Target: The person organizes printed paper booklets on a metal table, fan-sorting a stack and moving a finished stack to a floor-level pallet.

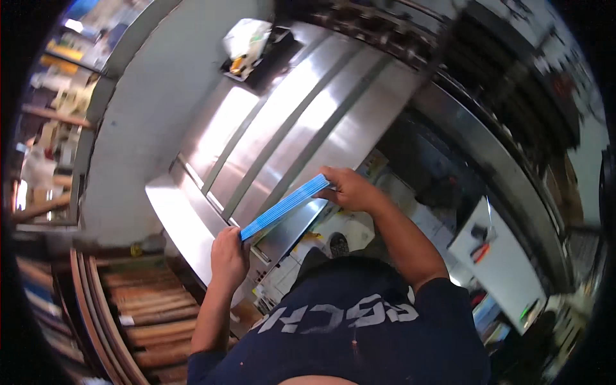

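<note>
A bright blue, flat bundle [284, 206] is stretched between my hands, tilted upward to the right. Fine lines run along its edge like layered sheets; its exact kind I cannot make out. My left hand [230, 255] is closed round its lower left end. At the upper right end, my right hand [348, 190] pinches the corner between thumb and fingers. The bundle is held over the near edge of a shiny metal table [308, 96] with several dark grooves across it.
A black tray [273, 63] with a clear plastic bag [248, 40] sits at the table's far left. Dark machinery [513, 74] stands far right. On a white panel [507, 273] at right lies a red-handled tool [479, 253]. Stacked boards [157, 308] fill the lower left.
</note>
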Available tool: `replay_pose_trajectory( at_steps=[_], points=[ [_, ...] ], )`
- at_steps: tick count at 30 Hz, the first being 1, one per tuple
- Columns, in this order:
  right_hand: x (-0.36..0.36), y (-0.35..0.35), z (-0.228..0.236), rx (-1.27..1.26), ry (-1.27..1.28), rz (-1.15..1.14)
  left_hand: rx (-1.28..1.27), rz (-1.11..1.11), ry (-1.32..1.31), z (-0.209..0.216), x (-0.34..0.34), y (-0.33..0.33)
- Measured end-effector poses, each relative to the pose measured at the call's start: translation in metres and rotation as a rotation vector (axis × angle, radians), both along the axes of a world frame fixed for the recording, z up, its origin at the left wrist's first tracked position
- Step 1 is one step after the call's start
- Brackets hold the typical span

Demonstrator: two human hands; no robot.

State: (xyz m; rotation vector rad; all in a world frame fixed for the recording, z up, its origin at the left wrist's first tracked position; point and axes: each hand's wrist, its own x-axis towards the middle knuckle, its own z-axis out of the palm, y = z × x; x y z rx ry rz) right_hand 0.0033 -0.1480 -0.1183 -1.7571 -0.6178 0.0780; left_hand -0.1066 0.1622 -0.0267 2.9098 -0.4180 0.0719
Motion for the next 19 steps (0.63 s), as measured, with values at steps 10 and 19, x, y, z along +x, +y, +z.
replay_pose_trajectory(
  at_steps=[10, 19],
  points=[
    [-0.157, -0.075, 0.016, 0.066, 0.328, -0.361, -0.127, -0.2, 0.418, 0.046, -0.03, 0.004],
    [-0.33, -0.181, -0.032, 0.21, 0.525, -0.49, -0.088, -0.398, 0.509, -0.009, -0.125, -0.097]
  ],
)
